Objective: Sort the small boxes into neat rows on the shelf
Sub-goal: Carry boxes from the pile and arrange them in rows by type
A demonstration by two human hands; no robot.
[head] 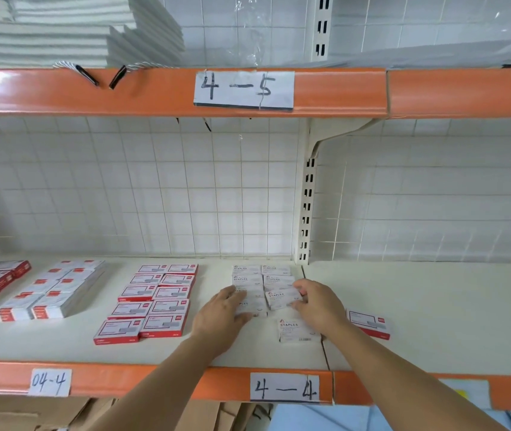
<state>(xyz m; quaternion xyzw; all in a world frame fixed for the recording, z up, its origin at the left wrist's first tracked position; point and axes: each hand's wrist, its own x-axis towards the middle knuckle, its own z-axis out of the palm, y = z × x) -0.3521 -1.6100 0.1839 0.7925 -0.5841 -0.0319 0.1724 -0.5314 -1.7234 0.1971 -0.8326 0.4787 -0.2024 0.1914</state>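
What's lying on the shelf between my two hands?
White staples boxes in two columns fill the gap between left hand and right hand, head view.

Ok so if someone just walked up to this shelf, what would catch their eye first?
Probably the two hands at centre: the left hand rests flat on the white staples boxes, while the right hand grips one box there. Next, the orange shelf edge with its handwritten 4-4 label, and the red-and-white boxes in rows to the left.
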